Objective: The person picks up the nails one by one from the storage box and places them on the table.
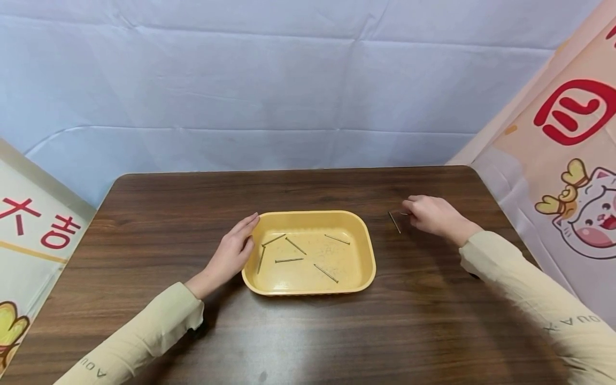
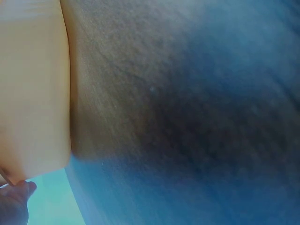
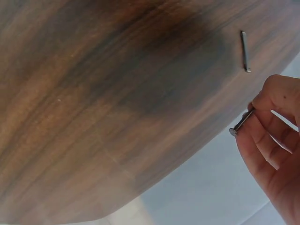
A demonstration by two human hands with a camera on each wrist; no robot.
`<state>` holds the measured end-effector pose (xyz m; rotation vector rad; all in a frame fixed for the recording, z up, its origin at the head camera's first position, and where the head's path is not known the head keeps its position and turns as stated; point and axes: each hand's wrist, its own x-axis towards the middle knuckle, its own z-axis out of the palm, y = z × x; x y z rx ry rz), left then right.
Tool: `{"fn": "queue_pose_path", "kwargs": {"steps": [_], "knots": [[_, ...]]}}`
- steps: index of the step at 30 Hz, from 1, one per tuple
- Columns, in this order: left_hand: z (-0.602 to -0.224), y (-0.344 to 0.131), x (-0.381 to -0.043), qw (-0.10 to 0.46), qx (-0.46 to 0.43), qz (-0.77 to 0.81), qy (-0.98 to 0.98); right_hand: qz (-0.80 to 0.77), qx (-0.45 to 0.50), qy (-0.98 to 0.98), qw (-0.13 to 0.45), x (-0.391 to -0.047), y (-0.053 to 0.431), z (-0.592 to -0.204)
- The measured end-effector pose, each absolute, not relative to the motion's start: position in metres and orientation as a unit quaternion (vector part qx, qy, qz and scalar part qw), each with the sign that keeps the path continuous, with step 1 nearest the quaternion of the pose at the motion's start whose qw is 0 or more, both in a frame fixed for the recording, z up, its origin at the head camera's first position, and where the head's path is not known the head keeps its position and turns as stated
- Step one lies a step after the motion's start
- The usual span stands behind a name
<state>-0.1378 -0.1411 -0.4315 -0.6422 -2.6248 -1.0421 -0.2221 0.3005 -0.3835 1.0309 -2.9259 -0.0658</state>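
A yellow rectangular tray (image 1: 308,289) stands on the table with several nails (image 1: 289,260) lying loose on its bottom. My left hand (image 1: 230,256) rests against the tray's left end, its fairly straight fingers and thumb touching the rim. In the left wrist view, fingertips of the left hand (image 2: 16,199) show at the tray's edge (image 2: 35,93). Right of the tray, my right hand (image 1: 430,216) pinches a nail (image 3: 241,123) between thumb and fingers, its flat head sticking out. Another nail (image 3: 245,51) lies on the table close by.
The brown wood-grain table (image 1: 308,342) has rounded far corners. Behind it hangs a pale cloth (image 1: 289,96), and printed sheets with red characters flank it at left (image 1: 33,224) and right (image 1: 568,139).
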Motion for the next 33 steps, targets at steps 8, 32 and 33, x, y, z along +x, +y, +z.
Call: {"fn": "queue_pose_path", "kwargs": {"steps": [8, 32, 33], "knots": [[-0.430, -0.141, -0.137, 0.118, -0.219, -0.360, -0.899, -0.017, 0.319, -0.948, -0.012, -0.223, 0.306, -0.390], [-0.429, -0.141, -0.136, 0.117, -0.218, -0.362, -0.899, 0.011, 0.292, -0.952, -0.091, -0.231, 0.317, -0.399], [-0.430, -0.142, -0.136, 0.117, -0.218, -0.362, -0.899, 0.009, 0.294, -0.952, -0.090, -0.231, 0.317, -0.398]]}}
